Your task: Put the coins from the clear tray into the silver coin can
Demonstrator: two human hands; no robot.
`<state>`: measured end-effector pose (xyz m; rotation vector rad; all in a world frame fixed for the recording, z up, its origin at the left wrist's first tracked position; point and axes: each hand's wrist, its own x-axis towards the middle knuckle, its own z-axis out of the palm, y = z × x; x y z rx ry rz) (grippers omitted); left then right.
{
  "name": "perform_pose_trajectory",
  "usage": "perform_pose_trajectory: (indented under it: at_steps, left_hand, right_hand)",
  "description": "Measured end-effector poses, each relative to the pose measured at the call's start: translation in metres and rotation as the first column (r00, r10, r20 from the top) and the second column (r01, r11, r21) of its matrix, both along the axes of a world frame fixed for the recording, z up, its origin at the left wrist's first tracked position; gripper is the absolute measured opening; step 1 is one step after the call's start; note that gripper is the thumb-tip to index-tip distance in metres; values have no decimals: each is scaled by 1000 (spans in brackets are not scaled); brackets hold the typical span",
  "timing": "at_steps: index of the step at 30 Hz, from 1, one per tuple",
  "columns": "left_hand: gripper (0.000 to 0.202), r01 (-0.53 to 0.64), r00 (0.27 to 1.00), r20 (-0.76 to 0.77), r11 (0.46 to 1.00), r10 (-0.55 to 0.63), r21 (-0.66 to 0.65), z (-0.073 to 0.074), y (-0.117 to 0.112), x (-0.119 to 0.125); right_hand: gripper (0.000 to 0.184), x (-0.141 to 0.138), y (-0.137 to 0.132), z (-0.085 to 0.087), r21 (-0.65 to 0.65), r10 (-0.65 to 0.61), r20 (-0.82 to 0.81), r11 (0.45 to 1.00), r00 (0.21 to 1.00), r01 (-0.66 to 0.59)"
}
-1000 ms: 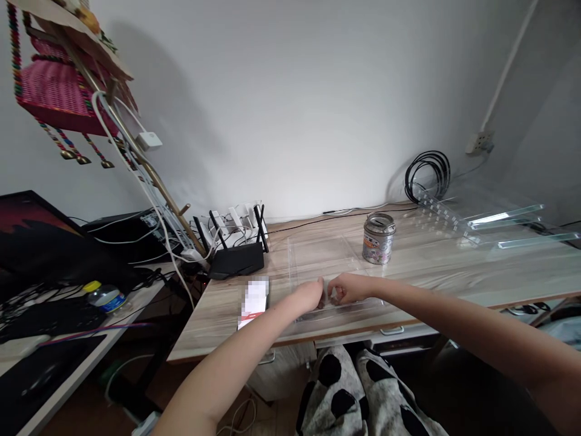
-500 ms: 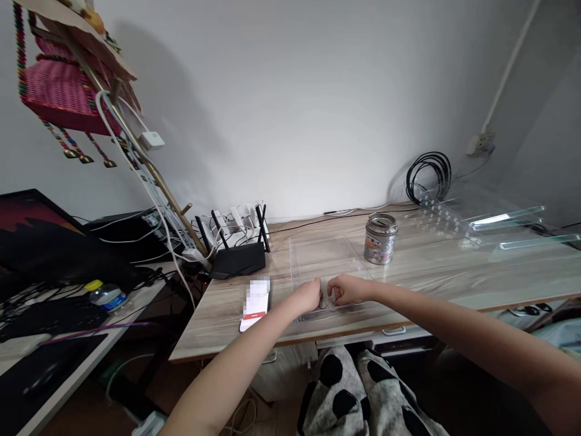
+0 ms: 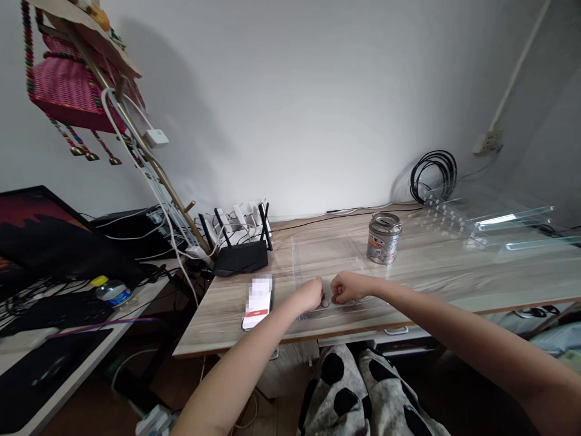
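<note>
A clear plastic tray or sheet point(image 3: 333, 251) lies on the wooden desk. Near its front edge, my left hand point(image 3: 311, 294) has its fingers curled down, with a small round coin point(image 3: 325, 304) at the fingertips. Close on its right, my right hand point(image 3: 350, 286) is closed in a pinch, its fingertips on a darker coin point(image 3: 334, 299). The fingers partly hide both coins, so I cannot tell whether they are lifted. Behind my right hand stands a silver tin with a printed label point(image 3: 384, 239), upright, with what looks like a slot in its lid.
A phone point(image 3: 258, 303) lies left of my left arm. Behind it stands a black router point(image 3: 240, 258) with antennas and cables. Clear acrylic panels point(image 3: 512, 221) and a coiled black cable point(image 3: 433, 175) occupy the right back. The desk's front edge point(image 3: 354, 332) runs before my knees.
The view has shifted slightly. My right hand has moved a little right, away from my left, and the darker coin now shows at its fingertips. My left hand has hardly moved.
</note>
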<state>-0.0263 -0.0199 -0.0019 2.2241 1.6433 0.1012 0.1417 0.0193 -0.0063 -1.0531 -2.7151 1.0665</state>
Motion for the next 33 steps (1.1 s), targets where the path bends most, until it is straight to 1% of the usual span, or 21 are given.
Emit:
perform_pose_trajectory:
  at_steps: [3,5,7,9,10,11,12,13,15,17,19,21,23,24,25,26,28,29,30,31,33]
  left_hand:
    - [8,-14,999,33,999,15,-41,0,1,0]
    - [10,-99,976,192,994,104,-37,-1,4,1]
    - [19,-219,888,397,973,231,-76,1,10,4]
    - [29,-260,753,557,936,350,-236,7,16,8]
    - [33,-219,644,632,896,430,-386,10,19,11]
    - [37,-138,539,672,841,507,-524,15,22,13]
    - [39,-31,432,684,767,588,-641,19,24,16]
    - [40,83,350,670,690,655,-719,22,27,19]
    - [39,249,274,636,585,722,-772,28,32,23]
    - [36,344,211,625,542,752,-767,33,39,26]
    - [35,383,116,628,549,770,-743,38,48,28]
    - [36,387,24,636,579,772,-718,44,60,27]
    - [37,365,-35,665,628,746,-687,50,71,24]
    - [37,340,-46,692,662,721,-668,53,77,22]
    - [37,302,-45,725,701,687,-646,55,82,20]
    - [37,248,-31,763,744,646,-620,56,86,18]
    - [40,107,39,832,826,553,-554,55,91,13]
    - [42,52,85,851,851,518,-523,53,92,11]
    - [42,18,125,863,869,489,-495,50,93,10]
    - [41,-13,148,871,882,468,-472,48,92,9]
    - [35,-12,162,855,868,492,-497,43,89,8]
  right_hand:
    - [17,7,1,9,-19,-94,-114,996,989,92]
    - [21,11,3,16,-43,-158,-196,987,968,152]
    - [25,11,7,22,-73,-216,-256,976,942,204]
    - [26,7,11,27,-97,-237,-299,971,924,218]
    - [25,4,14,29,-104,-233,-316,972,920,210]
    - [24,1,17,31,-104,-226,-328,974,917,202]
    - [22,-2,20,32,-97,-224,-336,974,915,203]
    - [20,-6,22,34,-85,-234,-342,972,910,218]
    - [17,-10,28,36,-50,-286,-367,956,885,289]
    - [17,-10,34,40,-17,-357,-439,921,824,390]
    - [19,-3,40,48,-4,-415,-543,871,730,491]
    - [22,12,45,60,-16,-450,-648,815,615,579]
    - [25,34,51,75,-29,-455,-737,760,500,649]
    - [26,46,54,82,-24,-451,-769,727,452,686]
    - [27,60,56,88,-1,-451,-790,679,416,734]
    - [26,73,59,93,43,-463,-791,610,400,791]
    - [22,96,65,99,181,-565,-717,415,408,892]
    - [19,105,68,100,260,-647,-644,317,409,912]
    - [16,112,71,99,330,-727,-558,247,400,911]
    - [15,116,74,97,378,-793,-474,210,384,901]
    - [15,119,78,91,423,-855,-366,200,368,884]
